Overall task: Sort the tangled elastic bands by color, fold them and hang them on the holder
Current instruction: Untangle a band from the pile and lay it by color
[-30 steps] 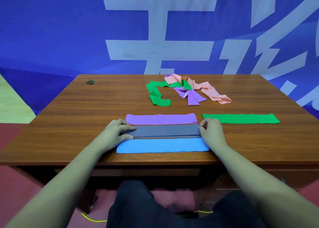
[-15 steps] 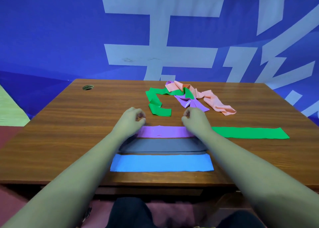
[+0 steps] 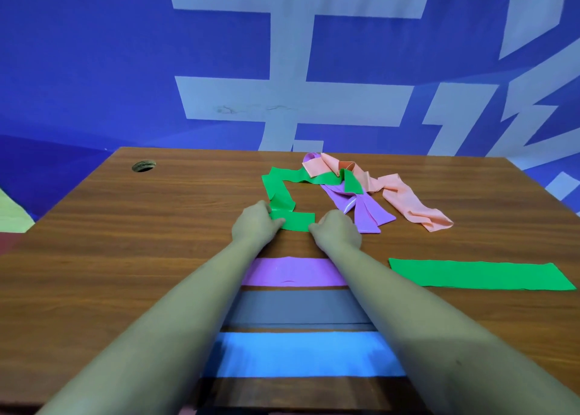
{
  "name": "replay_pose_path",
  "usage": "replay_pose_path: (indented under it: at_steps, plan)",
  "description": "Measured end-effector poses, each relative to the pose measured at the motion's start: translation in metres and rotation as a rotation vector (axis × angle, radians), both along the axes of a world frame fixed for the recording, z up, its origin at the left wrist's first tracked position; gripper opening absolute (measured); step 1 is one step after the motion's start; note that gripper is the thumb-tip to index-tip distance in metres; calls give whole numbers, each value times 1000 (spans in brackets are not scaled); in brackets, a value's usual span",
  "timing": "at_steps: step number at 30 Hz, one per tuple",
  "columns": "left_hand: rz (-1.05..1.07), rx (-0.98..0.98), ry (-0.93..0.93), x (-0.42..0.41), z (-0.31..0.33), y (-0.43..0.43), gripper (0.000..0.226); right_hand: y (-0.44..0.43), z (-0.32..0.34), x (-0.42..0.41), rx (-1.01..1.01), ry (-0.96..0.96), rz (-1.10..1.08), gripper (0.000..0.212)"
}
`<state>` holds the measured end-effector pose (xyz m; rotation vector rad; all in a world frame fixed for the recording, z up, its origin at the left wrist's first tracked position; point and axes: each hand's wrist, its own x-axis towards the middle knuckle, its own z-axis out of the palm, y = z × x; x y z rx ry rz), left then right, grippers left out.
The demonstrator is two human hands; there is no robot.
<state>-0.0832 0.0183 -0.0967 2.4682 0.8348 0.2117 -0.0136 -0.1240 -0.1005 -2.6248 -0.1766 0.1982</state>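
Note:
A tangle of bands lies at the far middle of the table: a green band point(image 3: 282, 191), a purple band point(image 3: 364, 209) and a peach band point(image 3: 405, 199) wound together. My left hand point(image 3: 255, 223) and my right hand point(image 3: 335, 231) both pinch the near end of the tangled green band, one at each side. Nearer to me lie folded flat bands: purple point(image 3: 288, 271), grey point(image 3: 298, 309) and blue point(image 3: 301, 353), partly covered by my forearms. A folded green band point(image 3: 480, 275) lies flat to the right. No holder is in view.
The wooden table point(image 3: 125, 242) has a round cable hole point(image 3: 143, 165) at its far left corner. A blue banner with large pale characters point(image 3: 282, 69) hangs right behind the table's far edge.
Both hands left the grey folded band, passed over the purple one and reached forward to the tangle, closing on the green band's near end. The camera leaned closer.

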Motion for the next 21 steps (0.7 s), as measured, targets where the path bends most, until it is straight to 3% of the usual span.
replay_pose_path:
  at_steps: [3,6,11,14,17,21]
  plan:
    - [-3,34,17,1,-4,-1,38,0,-1,4,75,24,5,18]
    - [-32,-113,-93,-4,-1,1,27,-8,14,4,343,48,111,6]
    - [-181,-422,-401,-21,25,-10,48,-20,75,-19,569,-106,307,8]
    - [-247,-507,-450,-31,50,-14,42,-28,117,-27,593,-185,407,7]
    - [-288,-647,-501,-49,79,-25,23,-41,160,-41,590,-225,501,8]
    - [-374,-652,-584,-71,116,-41,15,-58,207,-52,517,-308,576,7]
